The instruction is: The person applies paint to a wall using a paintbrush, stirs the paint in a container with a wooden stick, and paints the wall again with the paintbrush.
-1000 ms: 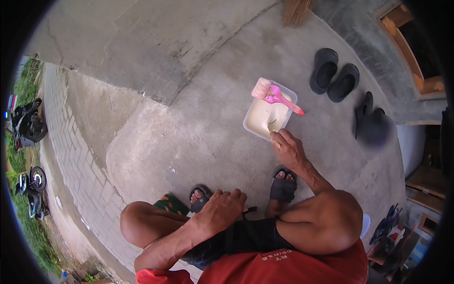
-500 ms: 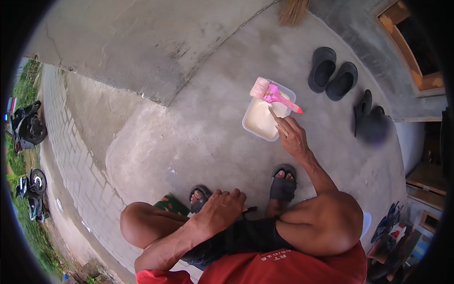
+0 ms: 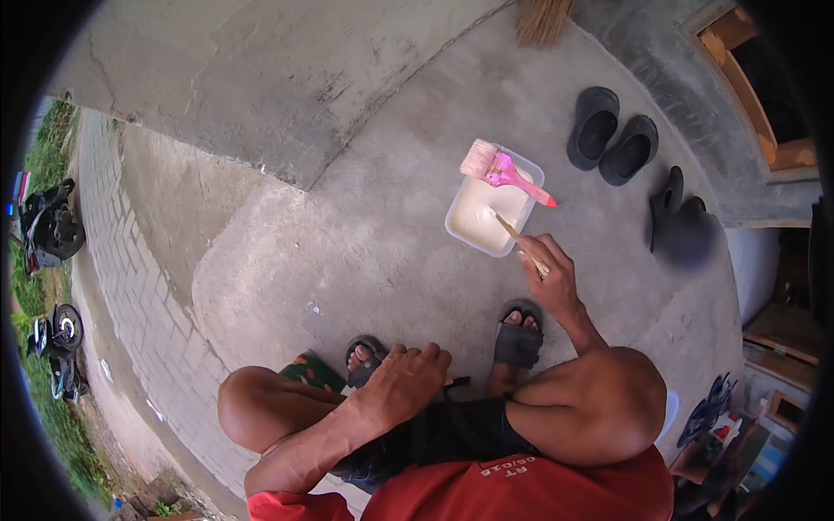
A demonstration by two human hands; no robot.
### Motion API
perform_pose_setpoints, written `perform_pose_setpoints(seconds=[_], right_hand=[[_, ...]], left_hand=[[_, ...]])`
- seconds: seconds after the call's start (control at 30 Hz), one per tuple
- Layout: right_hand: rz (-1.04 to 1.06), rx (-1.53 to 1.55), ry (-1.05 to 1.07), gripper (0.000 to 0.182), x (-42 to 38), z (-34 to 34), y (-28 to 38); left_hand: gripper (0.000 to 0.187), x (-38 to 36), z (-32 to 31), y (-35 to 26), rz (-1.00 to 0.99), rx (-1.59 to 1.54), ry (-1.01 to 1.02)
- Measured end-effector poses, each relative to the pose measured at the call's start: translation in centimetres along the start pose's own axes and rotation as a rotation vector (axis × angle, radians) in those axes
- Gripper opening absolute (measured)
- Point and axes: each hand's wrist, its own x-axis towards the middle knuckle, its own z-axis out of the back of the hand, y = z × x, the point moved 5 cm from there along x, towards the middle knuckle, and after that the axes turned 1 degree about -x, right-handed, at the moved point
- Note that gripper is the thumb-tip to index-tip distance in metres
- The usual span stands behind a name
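Observation:
A white plastic tub (image 3: 454, 227) of cream-coloured liquid stands on the concrete floor. Across its upper part lies a pink-handled paintbrush (image 3: 506, 173) with pale, coated bristles. My right hand (image 3: 552, 269) is closed on a thin wooden stick (image 3: 509, 228), whose tip dips into the liquid near the middle of the tub. My left hand (image 3: 408, 382) is over my lap near the left foot, with its fingers curled; whatever it may hold is hidden.
Black clogs (image 3: 629, 149) and another dark pair of footwear (image 3: 666, 198) stand to the right. A straw broom (image 3: 543, 22) is at the top. A raised concrete block (image 3: 217, 87) fills the upper left. Motorbikes (image 3: 56, 226) are far left.
The stick's tip has moved down and left within the tub, and my right hand has shifted slightly down and right. My left hand has barely moved.

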Motion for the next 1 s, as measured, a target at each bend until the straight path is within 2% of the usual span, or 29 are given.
perform_pose_setpoints(seconds=[0.23,0.3,0.5,0.63,0.8,0.83,0.9,1.0], right_hand=[[0.136,-0.161,0.081,0.036,-0.8,-1.8,0.4],[0.14,-0.295,0.238,0.041,-1.2,-3.6,-0.6],[0.17,-0.455,0.474,0.047,-2.1,-4.1,-1.9],[-0.049,-0.408,0.199,0.048,-0.7,0.6,-2.1],[-0.373,-0.261,-0.134,0.052,3.6,1.6,-7.7],[-0.369,-0.258,-0.137,0.052,4.4,1.5,-7.9],[-0.743,0.143,-0.012,0.047,5.0,0.1,-9.6],[-0.706,0.159,0.011,0.04,5.2,-0.6,-11.2]], left_hand=[[0.031,0.0,-0.2,-0.2,0.006,0.002,0.003],[0.031,0.2,-0.4,-0.1,0.005,0.0,0.0],[0.032,0.3,-0.1,0.0,0.007,0.008,0.012],[0.032,0.4,-0.2,0.3,0.02,-0.023,0.015],[0.032,1.4,-0.1,0.7,0.056,0.02,0.06],[0.03,1.4,0.1,0.9,0.051,0.016,0.029],[0.027,1.3,0.5,1.3,0.051,0.014,-0.008],[0.027,1.3,0.5,1.3,0.041,0.003,-0.033]])
